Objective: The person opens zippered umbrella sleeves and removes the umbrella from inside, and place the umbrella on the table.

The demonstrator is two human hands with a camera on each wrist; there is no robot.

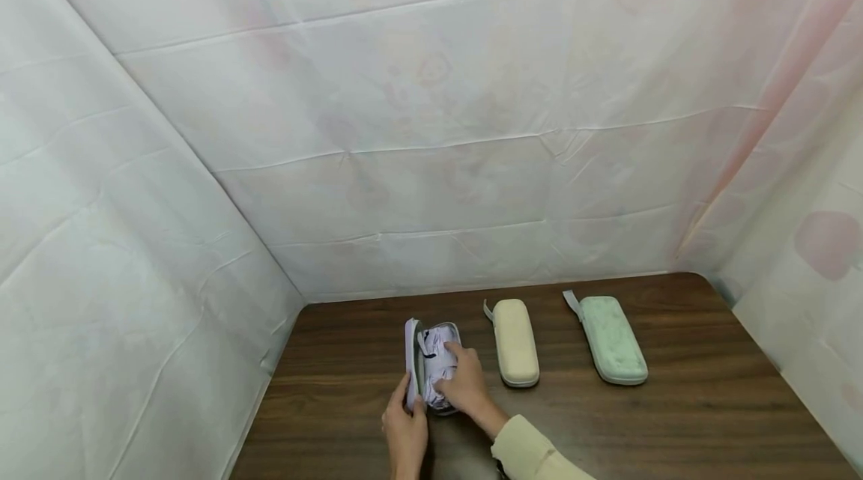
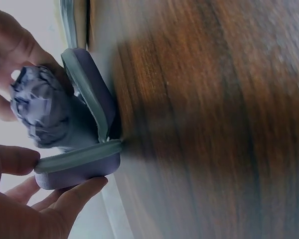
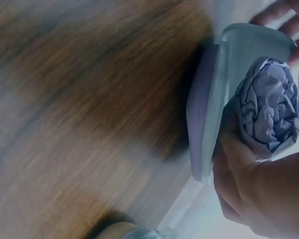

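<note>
A lilac zip case [image 1: 413, 360] lies opened out on the table, its grey-green lining and zip edge showing. My left hand [image 1: 407, 427] grips one half of it, thumb on the rim and fingers beneath the outer shell, as the left wrist view shows. In my right hand [image 1: 467, 384] is a lilac folded umbrella [image 3: 270, 107], its gathered cloth bunched at the end. Thumb and fingers hold it by its sides, at the other half of the case. How deep it sits in that half is hard to tell.
To the right lies a cream zip case [image 1: 516, 344] with a wrist loop, zipped up. Farther right is a mint green zip case [image 1: 613, 340], also zipped. All rest on a dark wooden table [image 1: 337, 375], with pale cloth walls [image 1: 431, 188] at the back and sides.
</note>
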